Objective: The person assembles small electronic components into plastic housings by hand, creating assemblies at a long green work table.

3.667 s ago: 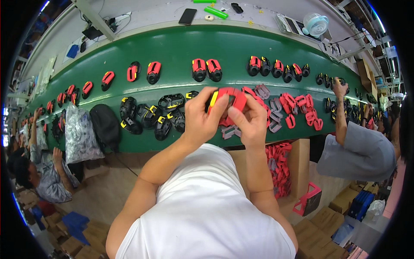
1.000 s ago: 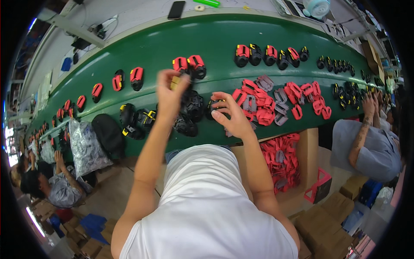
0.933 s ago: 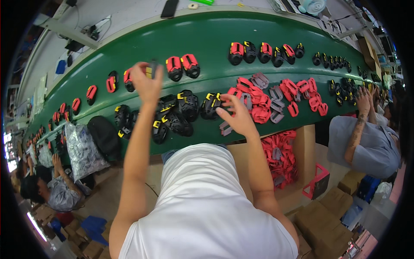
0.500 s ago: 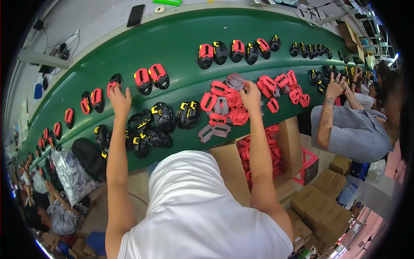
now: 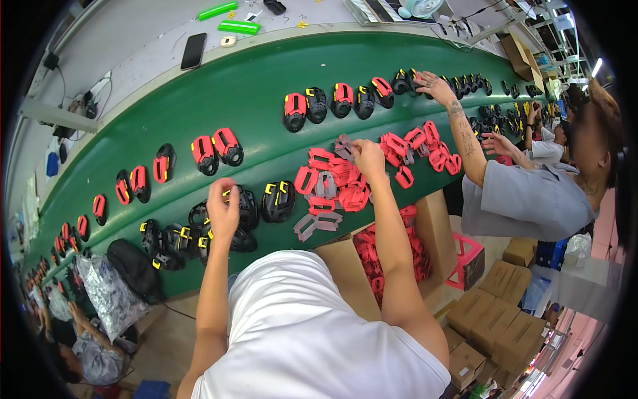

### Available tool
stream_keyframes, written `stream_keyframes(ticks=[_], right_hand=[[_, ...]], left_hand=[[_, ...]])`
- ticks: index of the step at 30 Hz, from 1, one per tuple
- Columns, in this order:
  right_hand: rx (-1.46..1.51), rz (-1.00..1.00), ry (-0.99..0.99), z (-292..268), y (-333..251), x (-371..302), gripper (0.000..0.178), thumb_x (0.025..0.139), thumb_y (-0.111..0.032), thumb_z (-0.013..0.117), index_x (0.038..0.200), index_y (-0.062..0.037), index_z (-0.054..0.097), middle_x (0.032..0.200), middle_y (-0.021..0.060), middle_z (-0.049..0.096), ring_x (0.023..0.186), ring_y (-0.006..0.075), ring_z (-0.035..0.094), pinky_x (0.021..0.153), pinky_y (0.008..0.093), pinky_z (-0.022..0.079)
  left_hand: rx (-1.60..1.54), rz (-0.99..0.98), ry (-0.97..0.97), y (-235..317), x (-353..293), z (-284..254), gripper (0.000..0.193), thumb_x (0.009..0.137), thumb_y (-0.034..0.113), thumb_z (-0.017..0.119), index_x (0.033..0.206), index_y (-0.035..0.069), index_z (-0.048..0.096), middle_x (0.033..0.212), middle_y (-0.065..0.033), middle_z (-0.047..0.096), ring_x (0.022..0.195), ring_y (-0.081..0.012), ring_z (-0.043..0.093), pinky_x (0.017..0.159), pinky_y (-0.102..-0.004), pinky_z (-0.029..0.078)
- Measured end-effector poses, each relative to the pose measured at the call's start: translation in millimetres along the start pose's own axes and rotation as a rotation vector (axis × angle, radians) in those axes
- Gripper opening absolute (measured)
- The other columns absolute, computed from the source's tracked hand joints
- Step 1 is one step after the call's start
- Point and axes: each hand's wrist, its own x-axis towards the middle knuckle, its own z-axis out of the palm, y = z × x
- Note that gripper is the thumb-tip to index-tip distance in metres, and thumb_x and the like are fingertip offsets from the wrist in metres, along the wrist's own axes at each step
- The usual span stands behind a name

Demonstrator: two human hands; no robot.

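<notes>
My left hand [image 5: 222, 207] is curled over a heap of black shells with yellow tabs [image 5: 266, 203] near the front of the green belt [image 5: 266, 86]; its fingers close on one black shell. My right hand [image 5: 369, 157] reaches into a pile of red shells [image 5: 335, 186] and pinches a grey-red piece [image 5: 345, 145] at the pile's far edge. Finished red-and-black pairs [image 5: 216, 147] lie in a row further back on the belt.
An open carton of red shells [image 5: 372, 256] stands below the belt edge. On my right a person in a grey shirt [image 5: 525, 199] reaches onto the belt. Stacked cardboard boxes [image 5: 492, 319] stand lower right. A phone [image 5: 193, 51] and green bars lie on the far shelf.
My left hand has pulled back from the far row of finished pairs to the black heap. My right hand stays at the red pile, now on its far edge.
</notes>
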Motion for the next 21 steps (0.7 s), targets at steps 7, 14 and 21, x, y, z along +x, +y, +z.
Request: stream_keyframes(ticks=[7,14,21], right_hand=[[0.564,-0.601,0.197,-39.7,-103.8,-85.9,0.031,0.065,0.006,0.057,0.086,-0.0121,0.070,0.110,0.0088,0.057,0.101,0.0257,0.056,0.085,0.0352,0.045],[1.707,0.059,-0.169,-45.3,-119.4,-138.2,0.017,0.088,-0.009,0.052,0.101,-0.0014,0.059,0.100,0.0078,0.058,0.079,0.0122,0.054,0.067,0.0251,0.045],[0.995,-0.214,-0.003,-32.6,-135.7,-161.5,0.021,0.090,-0.017,0.052,0.080,0.0014,0.053,0.060,0.0047,0.050,0.053,0.0100,0.043,0.049,0.0273,0.036]], left_hand=[[-0.822,-0.700,-0.614,71.5,3.6,46.7,0.038,0.093,0.038,0.045,0.102,0.002,0.055,0.082,-0.0060,0.060,0.071,-0.0144,0.060,0.059,-0.0253,0.047],[-0.623,-0.345,-0.363,118.8,-36.5,65.7,0.030,0.096,0.028,0.041,0.100,0.001,0.053,0.067,-0.0012,0.055,0.052,-0.0060,0.049,0.046,-0.0183,0.038],[-0.407,-0.144,-0.378,103.7,-56.9,60.4,0.024,0.097,0.023,0.042,0.082,0.005,0.049,0.065,0.0046,0.043,0.059,-0.0023,0.037,0.050,-0.0203,0.030]])
